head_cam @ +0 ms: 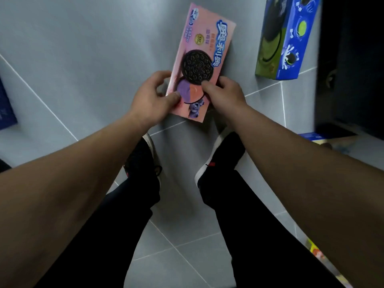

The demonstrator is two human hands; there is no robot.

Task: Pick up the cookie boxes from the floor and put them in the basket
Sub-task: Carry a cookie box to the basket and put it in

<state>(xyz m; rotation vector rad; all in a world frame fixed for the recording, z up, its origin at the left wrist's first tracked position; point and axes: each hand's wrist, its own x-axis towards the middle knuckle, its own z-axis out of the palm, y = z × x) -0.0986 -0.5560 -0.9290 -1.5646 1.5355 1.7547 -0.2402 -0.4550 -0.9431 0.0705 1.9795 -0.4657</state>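
A pink cookie box (202,44) with a dark cookie printed on it is held above the grey tiled floor, just ahead of my feet. My left hand (150,98) grips its near left edge, thumb on the printed face. My right hand (225,93) grips its near right edge, thumb on top as well. A green and blue cookie box (288,36) lies on the floor at the upper right. Another blue box (6,109) shows at the left edge. No basket is in view.
A dark piece of furniture (351,65) fills the right side. A blue box edge (311,136) lies at its foot. Colourful packaging (315,252) shows at the lower right. My black shoes (143,161) stand on the grey tiles (83,59).
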